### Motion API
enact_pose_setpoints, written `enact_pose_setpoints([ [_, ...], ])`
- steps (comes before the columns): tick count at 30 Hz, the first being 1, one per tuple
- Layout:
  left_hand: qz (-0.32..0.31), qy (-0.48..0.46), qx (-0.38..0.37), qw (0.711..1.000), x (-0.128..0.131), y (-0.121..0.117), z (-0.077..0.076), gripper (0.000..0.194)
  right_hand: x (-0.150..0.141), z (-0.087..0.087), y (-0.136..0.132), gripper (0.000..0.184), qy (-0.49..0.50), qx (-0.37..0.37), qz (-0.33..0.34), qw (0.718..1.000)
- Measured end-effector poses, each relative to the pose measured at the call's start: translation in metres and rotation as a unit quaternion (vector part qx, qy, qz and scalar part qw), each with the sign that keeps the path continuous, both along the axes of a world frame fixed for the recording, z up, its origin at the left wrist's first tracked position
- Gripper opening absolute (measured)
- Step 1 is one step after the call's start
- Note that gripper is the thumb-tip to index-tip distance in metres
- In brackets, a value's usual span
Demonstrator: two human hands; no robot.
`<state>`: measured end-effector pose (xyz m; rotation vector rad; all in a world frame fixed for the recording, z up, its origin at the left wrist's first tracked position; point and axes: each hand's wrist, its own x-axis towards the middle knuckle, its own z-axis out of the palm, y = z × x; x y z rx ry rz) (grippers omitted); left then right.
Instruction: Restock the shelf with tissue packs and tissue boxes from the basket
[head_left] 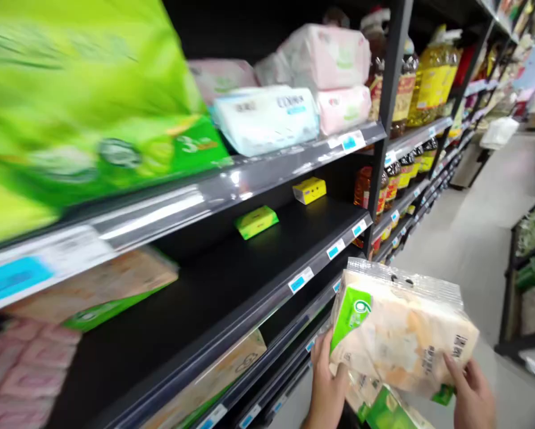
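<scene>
My left hand and my right hand hold a plastic-wrapped pack of paper tissues in front of me, low in the view. The left hand grips its lower left side, and the right fingers press on its lower right corner. The pack is tilted and has a green label at its upper left. Just below it lies a green-printed package, partly hidden by the pack and apparently held against it. I cannot tell whether the left hand also holds that package.
A black supermarket shelf unit runs along the left, with blurred green packs, pink and white tissue packs, and a small yellow box and a green box. Bottles of cooking oil stand farther along. A tiled aisle floor lies to the right, beside a low display.
</scene>
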<state>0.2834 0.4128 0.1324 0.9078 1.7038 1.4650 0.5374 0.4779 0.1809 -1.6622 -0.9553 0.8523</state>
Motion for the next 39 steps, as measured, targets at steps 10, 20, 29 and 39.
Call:
enact_pose_setpoints([
  [10, 0.107, -0.011, 0.104, 0.989, -0.041, -0.023, 0.094, 0.063, -0.057, 0.118, 0.045, 0.071, -0.104, 0.090, 0.100, 0.985],
  [20, 0.285, 0.030, 0.110, 0.952, -0.113, -0.073, 0.117, 0.065, -0.186, 0.144, 0.077, 0.071, -0.026, 0.157, 0.316, 0.935],
  [29, 0.403, 0.097, 0.096, 0.905, -0.164, -0.111, 0.132, 0.058, -0.282, 0.158, 0.085, 0.068, 0.014, 0.200, 0.471, 0.859],
  [39, 0.463, 0.135, 0.090, 0.871, -0.197, -0.130, 0.141, 0.057, -0.340, 0.158, 0.078, 0.063, 0.029, 0.230, 0.535, 0.812],
])
